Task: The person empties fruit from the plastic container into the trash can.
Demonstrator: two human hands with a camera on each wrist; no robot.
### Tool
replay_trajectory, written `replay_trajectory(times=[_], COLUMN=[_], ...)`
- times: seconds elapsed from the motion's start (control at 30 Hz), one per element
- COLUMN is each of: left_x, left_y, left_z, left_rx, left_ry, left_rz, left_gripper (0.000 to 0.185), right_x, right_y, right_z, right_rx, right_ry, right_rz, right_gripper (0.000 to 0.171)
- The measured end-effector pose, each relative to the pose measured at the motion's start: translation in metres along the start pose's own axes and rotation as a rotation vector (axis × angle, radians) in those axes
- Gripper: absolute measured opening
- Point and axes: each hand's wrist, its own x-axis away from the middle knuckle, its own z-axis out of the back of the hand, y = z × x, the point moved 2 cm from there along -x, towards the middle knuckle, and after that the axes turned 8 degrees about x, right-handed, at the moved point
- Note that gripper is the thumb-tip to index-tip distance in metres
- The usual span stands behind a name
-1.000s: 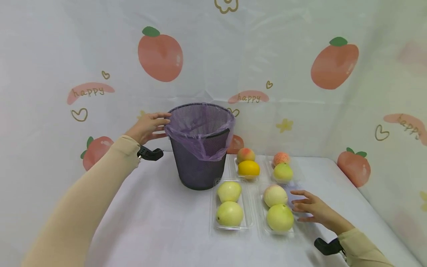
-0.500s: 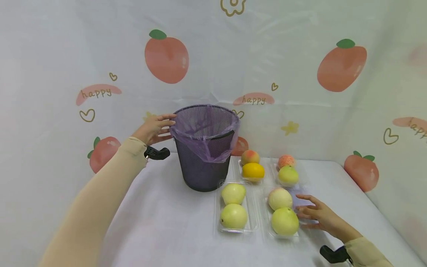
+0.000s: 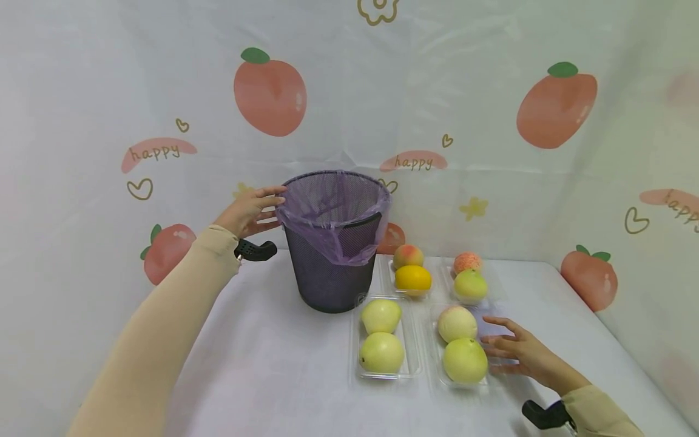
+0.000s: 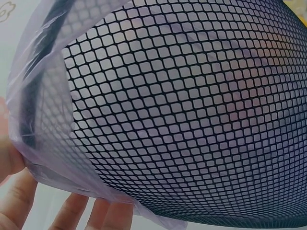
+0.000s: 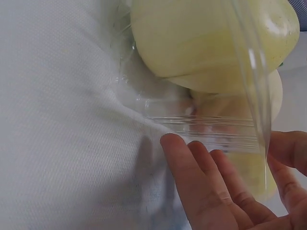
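Left hand [image 3: 248, 210] is laid against the left side of the bin [image 3: 333, 243], just under the rim; the grip is wide, fingers straight and spread on the purple liner [image 3: 327, 209], thumb at the rim, nothing curled round. In the left wrist view the fingers [image 4: 72, 218] are seen touching the liner fold over the mesh wall [image 4: 192, 120]. Right hand [image 3: 524, 355] is rested on the worktop [image 3: 262, 376], grip also wide and relaxed, nothing held. The near right tray [image 3: 437, 379] lies directly to the left of that grip, touching or just beside the fingertips; contact cannot be confirmed from the head view, but in the right wrist view the fingers [image 5: 201, 182] are seen right at the clear tray wall [image 5: 216, 129]. The tray's long axis runs away from the person, roughly parallel to the palm, with two pale fruits in it: the yellow-green one [image 3: 465, 360] nearest the grip, the pinkish one [image 3: 454, 323] beyond it. The bin stands well apart, forward and left of the right grip, past the other near tray [image 3: 409, 364]. The right hand is judged far nearer the tray; the left is committed to the bin.
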Motion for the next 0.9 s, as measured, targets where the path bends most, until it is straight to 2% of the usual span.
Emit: replay_trajectory(times=[0.57,0.73,0.9], left_x=[0.0011,0.0013,0.0004], left_y=[0.0006,0.0002,0.0005], left_z=[0.0004,-0.0001,0.0006], left_rx=[-0.008,-0.007,-0.008], left_ry=[-0.003,-0.008,-0.015], left_rz=[0.004,0.0,-0.004], left_gripper=[0.054,0.054,0.054], right_x=[0.0023,0.0036,0.002], right_y=[0.0026,0.005,0.0056], right_z=[-0.0007,-0.0011,-0.002], right_rx=[-0.072,-0.075,-0.079], right_ry=[-0.019,-0.015,-0.019], right_rz=[0.004,-0.01,-0.072], right_gripper=[0.059,0.071,0.078])
